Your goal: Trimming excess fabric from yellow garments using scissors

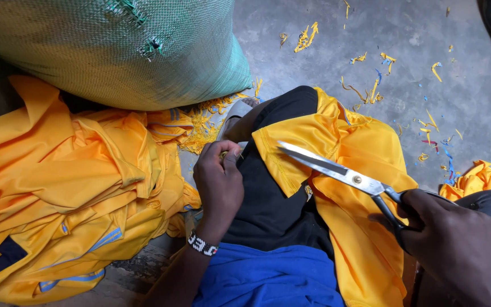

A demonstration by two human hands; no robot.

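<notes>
My right hand (453, 241) grips the black handles of large steel scissors (336, 169), whose blades point left over a yellow garment (359, 170) draped across my lap. My left hand (218, 182) pinches a small yellow scrap between thumb and fingertips, just left of the garment's edge. A beaded bracelet (202, 244) circles that wrist. Black trousers (271, 204) and a blue shirt (268, 278) show beneath the garment.
A heap of yellow garments (63, 187) with blue stripes lies at the left. A big green woven sack (115, 45) sits behind it. Yellow and blue fabric trimmings (370, 91) litter the grey concrete floor (473, 96). More yellow cloth (481, 177) lies at the right.
</notes>
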